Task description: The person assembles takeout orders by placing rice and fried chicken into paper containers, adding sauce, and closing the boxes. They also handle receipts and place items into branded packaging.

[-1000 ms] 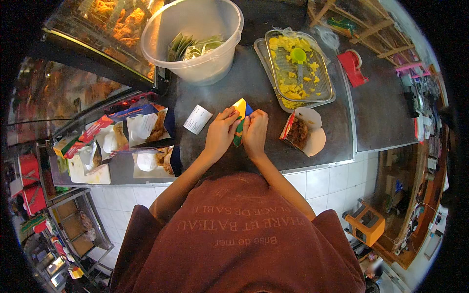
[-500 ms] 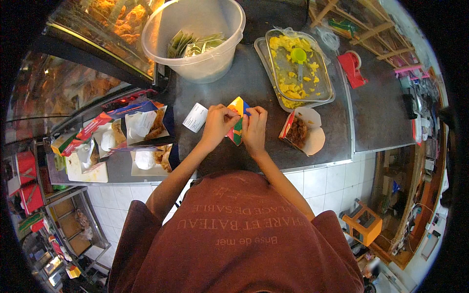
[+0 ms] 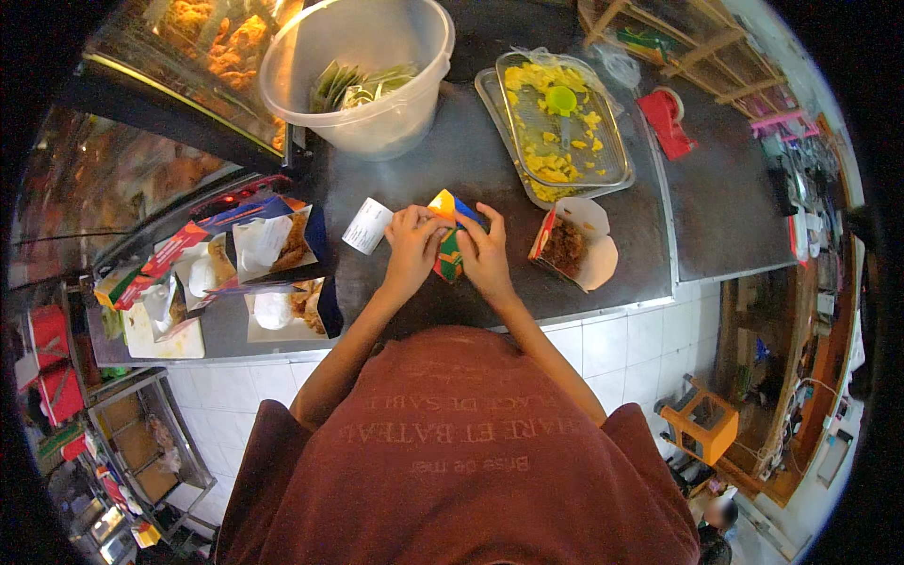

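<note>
A small colourful paper food box (image 3: 449,259) stands on the dark counter between my hands, its top flaps drawn together. My left hand (image 3: 411,250) pinches its left side near the top, fingers bent. On its right side, my right hand (image 3: 484,256) presses the top with the thumb, the index finger raised along a blue flap. What is inside the box is hidden. Just left of my left hand lies a white printed slip (image 3: 367,226). To the right sits an open food box (image 3: 572,247) with dark brown shredded food in it.
Several open boxes with rice and fried chicken (image 3: 299,303) stand at the left by a glass display case (image 3: 188,85). Behind are a clear bucket (image 3: 377,132) of green packets and a wire-mesh tray (image 3: 617,169) with yellow food and a green scoop. A red tape dispenser (image 3: 667,127) lies farther right.
My fingers have shifted on the box top, and the right index finger is now more raised. The whole view has moved slightly; the other things on the counter stay in place.
</note>
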### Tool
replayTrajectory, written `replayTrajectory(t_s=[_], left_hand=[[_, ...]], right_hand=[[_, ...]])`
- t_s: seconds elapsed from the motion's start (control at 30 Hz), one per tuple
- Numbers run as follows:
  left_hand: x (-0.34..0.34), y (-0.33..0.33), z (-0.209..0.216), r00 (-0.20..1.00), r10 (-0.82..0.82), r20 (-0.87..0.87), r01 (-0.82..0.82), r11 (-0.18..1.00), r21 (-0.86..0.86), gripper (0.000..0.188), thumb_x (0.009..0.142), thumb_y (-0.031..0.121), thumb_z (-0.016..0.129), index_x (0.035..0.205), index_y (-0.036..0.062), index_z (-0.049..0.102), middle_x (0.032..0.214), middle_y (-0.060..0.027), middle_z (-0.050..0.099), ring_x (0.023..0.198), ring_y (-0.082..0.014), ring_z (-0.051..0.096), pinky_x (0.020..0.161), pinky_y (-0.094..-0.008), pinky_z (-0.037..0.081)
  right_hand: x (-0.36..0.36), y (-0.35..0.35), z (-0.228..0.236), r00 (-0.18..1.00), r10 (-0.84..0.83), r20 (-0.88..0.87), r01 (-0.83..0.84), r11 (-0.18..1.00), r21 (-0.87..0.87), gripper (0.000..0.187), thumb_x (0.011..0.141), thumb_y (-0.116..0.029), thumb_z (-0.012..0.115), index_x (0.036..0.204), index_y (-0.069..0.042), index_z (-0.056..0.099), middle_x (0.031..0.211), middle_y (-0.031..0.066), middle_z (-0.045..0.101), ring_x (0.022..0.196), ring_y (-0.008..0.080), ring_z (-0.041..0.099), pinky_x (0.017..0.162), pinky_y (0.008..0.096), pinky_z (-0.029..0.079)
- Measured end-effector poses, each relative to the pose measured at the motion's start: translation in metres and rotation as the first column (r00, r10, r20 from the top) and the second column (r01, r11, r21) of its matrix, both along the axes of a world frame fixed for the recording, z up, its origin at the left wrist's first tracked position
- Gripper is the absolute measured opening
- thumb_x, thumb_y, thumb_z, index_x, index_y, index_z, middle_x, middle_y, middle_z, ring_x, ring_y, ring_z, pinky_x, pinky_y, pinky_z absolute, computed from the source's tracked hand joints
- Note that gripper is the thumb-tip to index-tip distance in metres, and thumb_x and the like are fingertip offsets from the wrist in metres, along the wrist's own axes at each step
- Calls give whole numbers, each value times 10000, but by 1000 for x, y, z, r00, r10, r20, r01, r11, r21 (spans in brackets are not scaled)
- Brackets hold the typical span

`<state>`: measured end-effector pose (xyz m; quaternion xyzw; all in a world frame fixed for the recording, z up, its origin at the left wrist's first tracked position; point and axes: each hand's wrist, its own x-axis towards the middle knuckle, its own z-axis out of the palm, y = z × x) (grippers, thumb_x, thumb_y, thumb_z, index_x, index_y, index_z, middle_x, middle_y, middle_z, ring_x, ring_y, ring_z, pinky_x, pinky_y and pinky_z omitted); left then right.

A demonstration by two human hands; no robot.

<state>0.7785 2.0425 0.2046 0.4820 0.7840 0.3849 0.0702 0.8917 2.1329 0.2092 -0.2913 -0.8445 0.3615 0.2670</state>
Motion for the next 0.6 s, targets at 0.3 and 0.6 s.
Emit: replayTrajectory(t_s=[0.3, 0.6], left_hand=[[48, 51, 21, 848, -238, 473, 84, 942, 324, 262, 915, 129, 529, 1146, 13, 571, 1076, -157, 591, 926, -247, 576, 863, -321, 438], [114, 115, -21, 455, -184, 871, 108, 983, 151, 868, 849, 327, 650, 1457, 76, 82, 1427, -152, 301, 1232, -238, 398, 1007, -329, 345]], right_hand=[[151, 67, 73, 752, -624, -213, 587, 781, -213, 195, 908, -148, 524, 1053, -47, 605, 998, 104, 583, 948, 213, 534, 827, 310, 415], [183, 126, -18, 983, -183, -4, 132, 723, -678, 670, 781, -290, 727, 1314, -51, 397, 1161, 119, 520, 1071, 210, 496, 927, 338, 397]])
